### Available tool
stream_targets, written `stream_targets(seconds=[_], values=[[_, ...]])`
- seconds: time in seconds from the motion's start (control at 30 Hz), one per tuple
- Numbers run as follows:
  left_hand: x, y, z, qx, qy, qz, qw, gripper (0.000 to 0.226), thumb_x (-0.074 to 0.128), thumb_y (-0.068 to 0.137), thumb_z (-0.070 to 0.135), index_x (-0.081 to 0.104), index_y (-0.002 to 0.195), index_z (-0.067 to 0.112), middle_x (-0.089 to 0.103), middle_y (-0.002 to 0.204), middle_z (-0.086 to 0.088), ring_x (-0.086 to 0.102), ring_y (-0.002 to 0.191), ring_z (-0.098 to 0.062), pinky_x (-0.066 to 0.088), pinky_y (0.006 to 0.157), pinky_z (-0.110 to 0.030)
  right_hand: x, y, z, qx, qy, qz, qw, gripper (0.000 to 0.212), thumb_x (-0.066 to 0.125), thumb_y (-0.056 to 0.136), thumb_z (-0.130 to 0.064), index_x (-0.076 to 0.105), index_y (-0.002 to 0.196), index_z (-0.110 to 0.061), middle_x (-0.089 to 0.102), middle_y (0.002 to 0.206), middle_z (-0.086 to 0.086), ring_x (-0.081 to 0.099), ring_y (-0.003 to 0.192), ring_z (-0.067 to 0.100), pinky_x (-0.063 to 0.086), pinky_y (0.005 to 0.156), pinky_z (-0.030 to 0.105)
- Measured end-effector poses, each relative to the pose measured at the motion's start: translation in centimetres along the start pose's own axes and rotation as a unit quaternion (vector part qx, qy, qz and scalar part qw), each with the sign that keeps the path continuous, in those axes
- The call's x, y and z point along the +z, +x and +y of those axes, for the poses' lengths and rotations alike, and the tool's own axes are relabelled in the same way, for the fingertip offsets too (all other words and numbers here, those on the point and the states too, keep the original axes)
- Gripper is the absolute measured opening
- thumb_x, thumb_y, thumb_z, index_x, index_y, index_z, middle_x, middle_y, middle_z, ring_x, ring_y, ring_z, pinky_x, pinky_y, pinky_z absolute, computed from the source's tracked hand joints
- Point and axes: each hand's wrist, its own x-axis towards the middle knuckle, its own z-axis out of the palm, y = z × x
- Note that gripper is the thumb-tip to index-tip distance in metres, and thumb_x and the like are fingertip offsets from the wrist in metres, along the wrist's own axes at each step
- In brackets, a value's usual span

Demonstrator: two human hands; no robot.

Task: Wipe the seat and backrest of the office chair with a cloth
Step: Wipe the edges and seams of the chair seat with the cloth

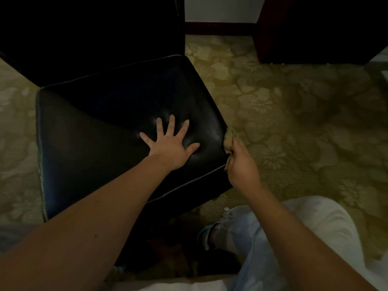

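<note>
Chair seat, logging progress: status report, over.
Left hand flat on seat, fingers spread. Right hand grips cloth at seat's right edge. Nothing else on seat.

Item 1. Carpet (294, 106): olive-gold with a pale floral pattern, covering the whole floor in view.
Item 2. Wall (220, 9): a pale strip at top centre.
Item 3. Baseboard (218, 28): dark reddish, running under the wall where it meets the carpet.
Item 4. Dark furniture (315, 28): upper right, standing on the carpet, with a reddish-brown left edge (the rest is lost in shadow).
Item 5. Trouser leg (262, 248): light blue with a frayed hem, lower right.
Item 6. White fabric (325, 217): just beside the trouser leg, toward the right edge.
Item 7. Shoe (222, 263): dark, below the hem (outline only).
</note>
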Motion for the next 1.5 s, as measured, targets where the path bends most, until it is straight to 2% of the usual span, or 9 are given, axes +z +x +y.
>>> stream_targets(seconds=[0.23,0.43,0.6,0.73,0.97,1.07,1.17,1.33,1.5], values=[[-0.5,0.6,0.9,-0.024,-0.004,-0.009,1.0,0.079,0.023,0.096,0.077,-0.013,0.159,0.045,-0.025,0.168,0.002,-0.025,0.153,-0.036,-0.001,0.112,-0.08,-2.0,3.0,0.2,-0.039,-0.016,-0.051,0.998,0.054,0.034,0.105,-0.008,0.021,0.158,-0.008,0.021,0.164,0.009,0.021,0.151,0.02,0.016,0.12,0.024],[-1.1,1.0,1.9,-0.043,0.001,-0.025,0.999,0.079,0.022,0.097,0.076,-0.015,0.158,0.043,-0.028,0.167,0.0,-0.026,0.153,-0.037,0.0,0.112,-0.081,-1.6,0.1,1.5,0.01,0.019,-0.009,1.0,0.056,0.039,0.104,-0.009,0.023,0.157,-0.011,0.023,0.164,0.006,0.023,0.15,0.019,0.022,0.123,0.034],[-1.3,0.8,2.1,-0.049,0.025,-0.02,0.998,0.08,0.018,0.096,0.077,-0.017,0.158,0.042,-0.026,0.168,0.0,-0.022,0.154,-0.038,0.006,0.113,-0.08,0.3,-1.2,0.5,0.078,-0.049,0.037,0.995,0.066,0.043,0.099,-0.001,0.012,0.158,-0.003,0.016,0.165,0.013,0.016,0.152,0.024,0.017,0.124,0.032],[-1.5,0.2,1.6,-0.031,0.065,-0.001,0.997,0.078,0.015,0.096,0.077,-0.014,0.159,0.041,-0.019,0.17,-0.002,-0.014,0.156,-0.038,0.01,0.115,-0.077,0.5,-0.6,0.0,0.095,-0.054,0.049,0.993,0.067,0.042,0.099,-0.001,0.009,0.158,-0.003,0.014,0.165,0.013,0.015,0.152,0.024,0.014,0.124,0.032],[-0.7,-2.8,-1.2,0.062,0.105,-0.01,0.993,0.065,0.018,0.102,0.067,-0.012,0.157,0.049,-0.018,0.17,0.003,-0.014,0.156,-0.032,0.007,0.119,-0.07,-0.3,1.4,0.2,0.073,-0.002,0.061,0.995,0.062,0.038,0.1,0.002,0.015,0.157,-0.003,0.018,0.164,0.014,0.018,0.151,0.026,0.014,0.124,0.034],[-0.7,-2.9,-1.4,0.064,0.097,-0.036,0.993,0.064,0.019,0.103,0.066,-0.012,0.156,0.051,-0.021,0.169,0.005,-0.017,0.156,-0.032,0.005,0.118,-0.071,-0.8,1.4,0.3,0.072,-0.005,0.064,0.995,0.061,0.04,0.099,0.002,0.019,0.156,-0.002,0.019,0.164,0.015,0.019,0.151,0.027,0.015,0.124,0.034],[-0.8,-2.5,-1.0,0.061,0.089,-0.048,0.993,0.064,0.021,0.103,0.066,-0.01,0.157,0.051,-0.021,0.169,0.004,-0.018,0.155,-0.033,0.004,0.117,-0.072,-0.5,0.5,0.4,0.047,-0.045,0.067,0.996,0.061,0.044,0.097,0.004,0.024,0.154,-0.001,0.02,0.163,0.018,0.016,0.151,0.032,0.015,0.124,0.039],[-0.7,-2.6,-0.9,0.06,0.09,-0.033,0.994,0.064,0.02,0.103,0.066,-0.01,0.157,0.051,-0.02,0.169,0.003,-0.017,0.156,-0.033,0.005,0.118,-0.073,0.0,-0.2,0.7,-0.003,-0.055,0.063,0.997,0.061,0.045,0.096,0.003,0.027,0.154,-0.003,0.02,0.163,0.017,0.01,0.152,0.034,0.007,0.126,0.041],[-1.2,-2.3,-1.1,0.059,0.081,-0.047,0.994,0.065,0.025,0.102,0.066,-0.009,0.156,0.052,-0.02,0.169,0.005,-0.016,0.156,-0.032,0.006,0.118,-0.072,0.5,-0.1,-0.1,-0.097,-0.027,0.081,0.992,0.052,0.041,0.093,-0.002,0.046,0.145,-0.001,0.038,0.155,0.018,0.027,0.147,0.038,0.019,0.122,0.048]])
